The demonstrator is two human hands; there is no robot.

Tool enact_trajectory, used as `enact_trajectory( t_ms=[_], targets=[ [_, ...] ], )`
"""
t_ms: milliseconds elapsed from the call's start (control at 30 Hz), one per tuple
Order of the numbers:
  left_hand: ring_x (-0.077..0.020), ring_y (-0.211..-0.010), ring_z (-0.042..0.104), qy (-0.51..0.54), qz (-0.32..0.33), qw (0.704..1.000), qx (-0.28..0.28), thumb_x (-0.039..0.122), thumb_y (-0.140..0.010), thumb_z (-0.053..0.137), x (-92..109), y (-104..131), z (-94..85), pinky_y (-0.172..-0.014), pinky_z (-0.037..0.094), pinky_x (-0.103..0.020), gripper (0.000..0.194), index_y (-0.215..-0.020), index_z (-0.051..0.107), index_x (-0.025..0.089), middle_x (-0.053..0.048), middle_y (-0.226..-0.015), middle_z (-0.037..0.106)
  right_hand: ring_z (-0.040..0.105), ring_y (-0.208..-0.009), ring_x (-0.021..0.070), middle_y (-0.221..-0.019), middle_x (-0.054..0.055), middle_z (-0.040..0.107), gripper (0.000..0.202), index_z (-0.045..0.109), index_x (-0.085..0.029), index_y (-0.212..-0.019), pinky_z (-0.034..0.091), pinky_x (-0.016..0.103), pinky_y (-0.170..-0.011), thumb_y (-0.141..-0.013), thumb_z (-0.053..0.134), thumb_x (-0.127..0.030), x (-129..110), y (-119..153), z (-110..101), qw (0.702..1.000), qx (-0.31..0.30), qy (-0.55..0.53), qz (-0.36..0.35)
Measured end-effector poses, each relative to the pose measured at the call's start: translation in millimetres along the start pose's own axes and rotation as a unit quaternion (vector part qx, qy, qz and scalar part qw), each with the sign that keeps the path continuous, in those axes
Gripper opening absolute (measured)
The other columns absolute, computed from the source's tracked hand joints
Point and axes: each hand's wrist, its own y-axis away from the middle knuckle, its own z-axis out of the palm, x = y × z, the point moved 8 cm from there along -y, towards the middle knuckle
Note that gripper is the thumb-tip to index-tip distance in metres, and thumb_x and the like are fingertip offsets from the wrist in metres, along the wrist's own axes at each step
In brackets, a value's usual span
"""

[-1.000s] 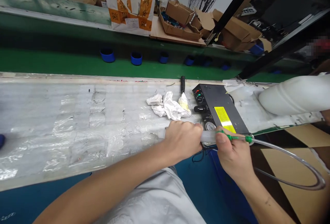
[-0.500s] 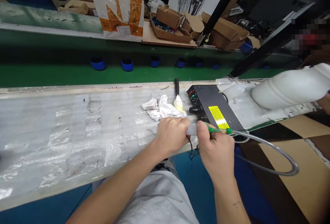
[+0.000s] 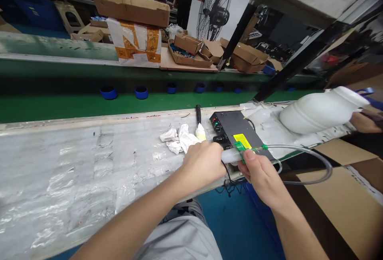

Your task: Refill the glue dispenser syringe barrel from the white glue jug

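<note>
My left hand (image 3: 206, 160) is wrapped round a whitish dispensing syringe barrel (image 3: 231, 155), hiding its far end. At the barrel's other end, my right hand (image 3: 261, 174) grips the green syringe cap (image 3: 239, 150) between thumb and fingers. From the cap a clear air tube (image 3: 317, 155) loops off to the right. Just behind my hands lies a black dispenser controller (image 3: 231, 122) with a yellow label and lit red and green marks. Crumpled white wipes (image 3: 182, 138) lie beyond my left hand, near a black-handled tool (image 3: 198, 114) whose tip is wrapped in yellow-stained white material.
A large white plastic jug (image 3: 317, 112) leans at the right, with another person's hand (image 3: 366, 122) close to it. Blue cups (image 3: 141, 92) line a green conveyor belt (image 3: 68, 110) behind the bench. Cardboard boxes (image 3: 191, 54) stand on the far ledge; an open carton (image 3: 344, 196) sits lower right.
My right hand has shifted back on the cap and its grip has loosened, so more of the green cap shows. The left hand keeps hold of the barrel. The camera view has tilted up.
</note>
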Motion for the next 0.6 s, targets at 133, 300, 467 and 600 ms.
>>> enact_trajectory(
  t_ms=[133,300,467,600],
  targets=[
    [-0.0377,-0.079,0.079,-0.011,-0.02,1.0,0.003,0.012,-0.074,0.059,10,0,6.8,-0.066,0.056,-0.039,0.022,-0.083,0.078,0.016,-0.018,-0.084,0.081,0.02,-0.049,0.0126,-0.058,-0.003,0.019,0.077,0.022,-0.024,-0.065,0.019,0.026,-0.042,-0.105,0.043,-0.086,21,12,1,0.997,0.052,-0.054,0.019],
    [-0.0383,-0.089,0.079,0.008,-0.034,0.999,-0.008,0.015,-0.078,0.058,12,-1,22.4,-0.076,0.058,-0.043,0.025,-0.093,0.078,0.017,-0.017,-0.09,0.082,0.024,-0.05,0.0133,-0.058,-0.002,0.026,0.076,0.029,-0.022,-0.065,0.017,0.027,-0.044,-0.107,0.05,-0.081,33,22,-7,0.991,0.12,-0.044,0.026],
    [-0.032,-0.093,0.076,0.065,-0.009,0.996,-0.055,0.031,-0.087,0.061,10,-16,29.5,-0.074,0.054,-0.035,0.019,-0.092,0.074,0.019,-0.01,-0.094,0.08,0.053,-0.068,0.0179,-0.082,0.003,0.059,0.049,0.066,-0.019,-0.102,0.043,0.024,-0.063,-0.117,0.047,-0.063,10,55,-23,0.98,0.198,-0.009,-0.019],
    [-0.0218,-0.084,0.071,0.13,0.07,0.979,-0.143,0.025,-0.075,0.074,20,-30,26.9,-0.064,0.048,-0.024,0.025,-0.099,0.069,0.018,-0.002,-0.095,0.075,0.053,-0.064,0.0184,-0.077,0.0,0.057,0.031,0.067,-0.027,-0.106,0.046,0.024,-0.061,-0.117,0.052,-0.051,13,110,-4,0.958,0.262,-0.105,0.049]
  ],
)
